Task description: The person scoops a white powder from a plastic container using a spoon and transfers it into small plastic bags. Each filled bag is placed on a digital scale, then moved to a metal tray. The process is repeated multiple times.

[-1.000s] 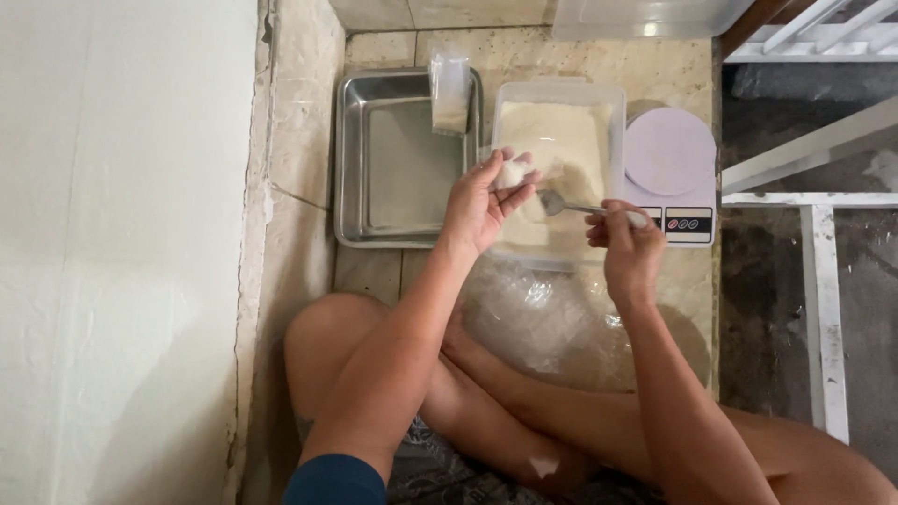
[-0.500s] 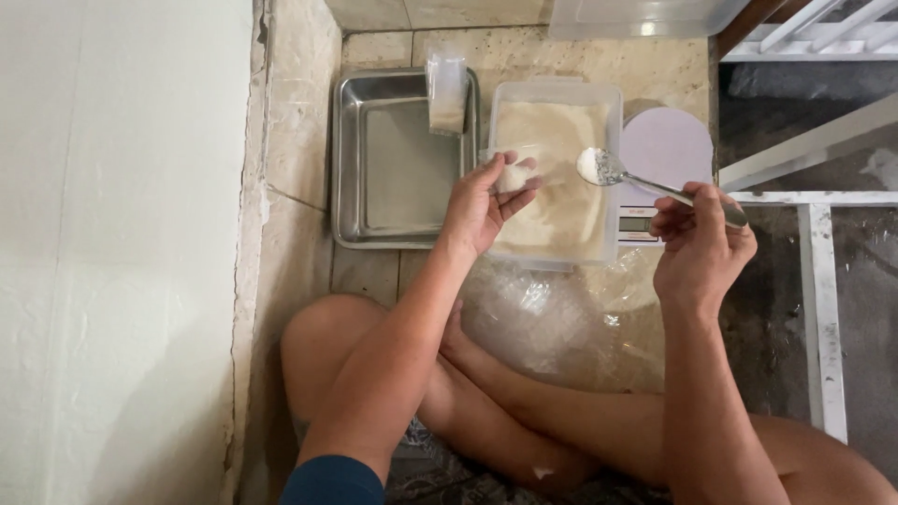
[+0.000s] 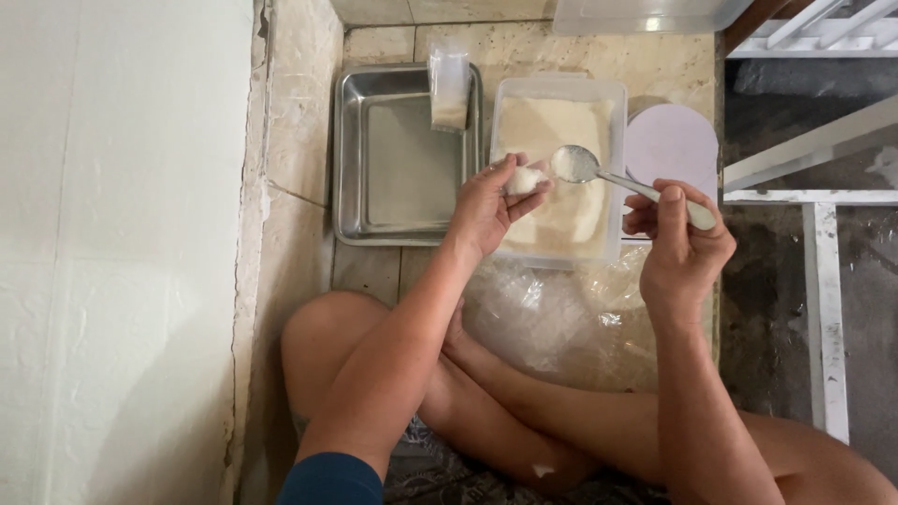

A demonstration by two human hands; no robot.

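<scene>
The scene is lit evenly by soft, bright daylight, and no single source can be made out. The white wall [image 3: 122,252] at the left is nearly washed out. Glare is seen on the clear lid [image 3: 645,14] at the top edge and on the crumpled plastic sheet [image 3: 561,313]. A soft sheen is shown on the steel tray [image 3: 402,201]. Faint shadows are cast under the forearms. The dark floor [image 3: 776,281] at the right is dimmer. Focus is slightly soft overall, with fine detail smeared.
</scene>
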